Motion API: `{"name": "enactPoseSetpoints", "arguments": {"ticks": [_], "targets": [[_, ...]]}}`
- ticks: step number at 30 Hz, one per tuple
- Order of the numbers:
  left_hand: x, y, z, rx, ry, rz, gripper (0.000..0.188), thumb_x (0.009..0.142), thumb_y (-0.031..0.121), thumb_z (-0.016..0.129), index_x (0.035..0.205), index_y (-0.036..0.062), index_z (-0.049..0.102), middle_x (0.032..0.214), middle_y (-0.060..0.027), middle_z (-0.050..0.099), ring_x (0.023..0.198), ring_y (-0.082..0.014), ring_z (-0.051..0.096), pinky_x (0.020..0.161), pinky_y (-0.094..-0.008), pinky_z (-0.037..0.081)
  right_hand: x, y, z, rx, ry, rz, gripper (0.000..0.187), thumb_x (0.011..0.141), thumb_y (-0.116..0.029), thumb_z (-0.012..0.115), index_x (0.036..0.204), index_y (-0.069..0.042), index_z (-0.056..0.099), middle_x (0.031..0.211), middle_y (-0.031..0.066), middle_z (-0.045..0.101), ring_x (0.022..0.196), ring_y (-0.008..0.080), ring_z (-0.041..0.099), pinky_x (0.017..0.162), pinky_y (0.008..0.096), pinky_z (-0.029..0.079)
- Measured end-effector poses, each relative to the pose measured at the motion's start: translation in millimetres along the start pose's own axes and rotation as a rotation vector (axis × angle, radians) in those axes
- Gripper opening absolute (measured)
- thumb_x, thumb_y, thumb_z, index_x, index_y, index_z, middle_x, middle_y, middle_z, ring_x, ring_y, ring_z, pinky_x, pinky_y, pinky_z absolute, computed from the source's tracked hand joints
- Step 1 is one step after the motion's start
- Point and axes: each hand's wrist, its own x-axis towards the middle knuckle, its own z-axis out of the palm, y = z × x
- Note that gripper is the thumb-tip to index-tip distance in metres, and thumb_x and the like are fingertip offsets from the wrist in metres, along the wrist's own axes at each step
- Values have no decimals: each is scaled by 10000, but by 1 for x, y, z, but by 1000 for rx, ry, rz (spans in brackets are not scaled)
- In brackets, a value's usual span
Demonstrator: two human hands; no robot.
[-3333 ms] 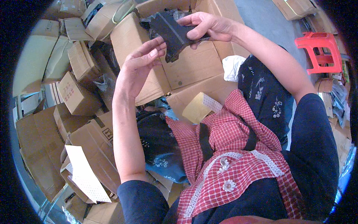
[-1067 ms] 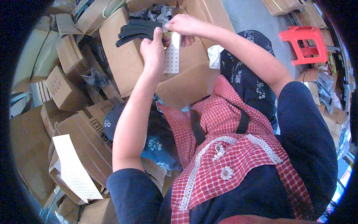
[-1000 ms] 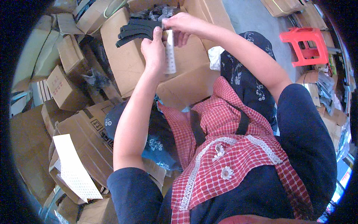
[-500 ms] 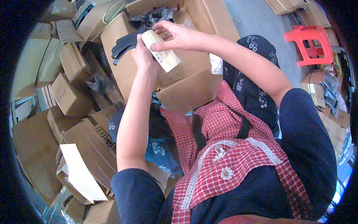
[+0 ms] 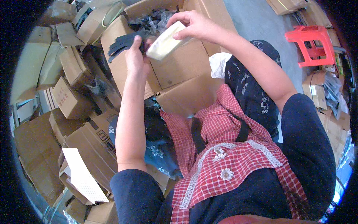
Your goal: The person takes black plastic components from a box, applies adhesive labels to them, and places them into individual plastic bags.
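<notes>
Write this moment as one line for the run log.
left hand: holds black pieces | right hand: holds pale yellow roll, blurred | open cardboard box: beneath hands

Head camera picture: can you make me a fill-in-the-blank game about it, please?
1. The left hand holds flat, fanned-out strips coloured ____.
2. The pale yellow, paper-like roll is gripped by the ____ hand.
3. The checked cloth apron with lace trim is white and ____.

Missing words: black; right; red.
</notes>
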Motion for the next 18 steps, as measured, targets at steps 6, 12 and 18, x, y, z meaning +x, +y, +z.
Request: {"name": "enactPoseSetpoints", "arguments": {"ticks": [6,12,18], "targets": [[-5,16,-6,108,230,308,260,940,278,611,913,20,619,837,-65,655,705,-185,614,601,-334,492,5,3,20,350,91,284,342,854,-203,713,1114,-9,606,1003,79,668,925,132,635,750,296,528],[-1,15,-7,174,239,457,366,922,297,641,879,-66,628,834,-133,649,693,-196,613,630,-353,515,-11,-24,51,602,-49,352,399,880,-345,679,1098,-18,611,989,65,665,916,143,639,764,320,533],[2,19,-11,312,232,547,419,904,353,652,843,-61,671,728,-90,639,602,-167,582,573,-315,475,6,-4,38,-83,-41,8,538,809,-421,731,1105,7,596,1006,120,668,961,208,641,847,325,513]]}}
